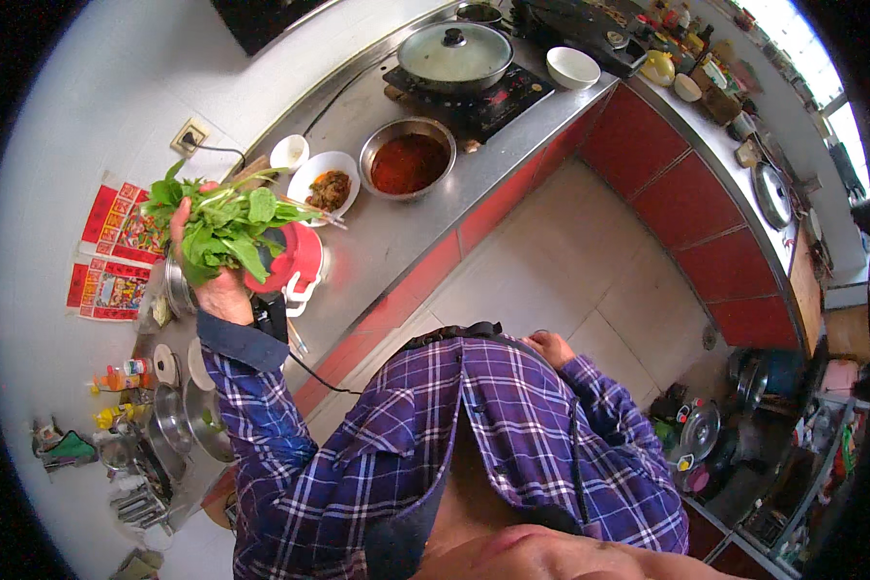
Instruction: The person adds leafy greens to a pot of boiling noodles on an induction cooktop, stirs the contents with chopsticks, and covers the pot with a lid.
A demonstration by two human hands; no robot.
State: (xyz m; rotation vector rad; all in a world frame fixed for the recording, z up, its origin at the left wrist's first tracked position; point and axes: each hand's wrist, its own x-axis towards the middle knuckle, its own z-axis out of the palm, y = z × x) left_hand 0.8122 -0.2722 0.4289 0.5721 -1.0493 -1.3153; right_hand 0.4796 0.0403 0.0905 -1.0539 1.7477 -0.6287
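Observation:
My left hand [225, 296], raised over the counter at the left, is shut on a bunch of leafy greens [243, 221]. Under the greens stands a red and white appliance [308, 261]. Beside them are a white bowl of cooked food [331, 190], a small white bowl [289, 152] and a steel bowl of red liquid [409, 163]. Chopsticks [326, 217] lie across the food bowl's edge. A pan with a glass lid [455, 54] sits on a black cooktop [504, 105]. My right hand [551, 349] is low beside my waist, its fingers partly hidden.
An empty white bowl [573, 67] stands near the counter's corner. Steel basins [206, 417] are at the lower left. Bottles and a lidded pot [772, 194] line the right-hand counter. A black cord [326, 380] hangs off the counter's edge near my body.

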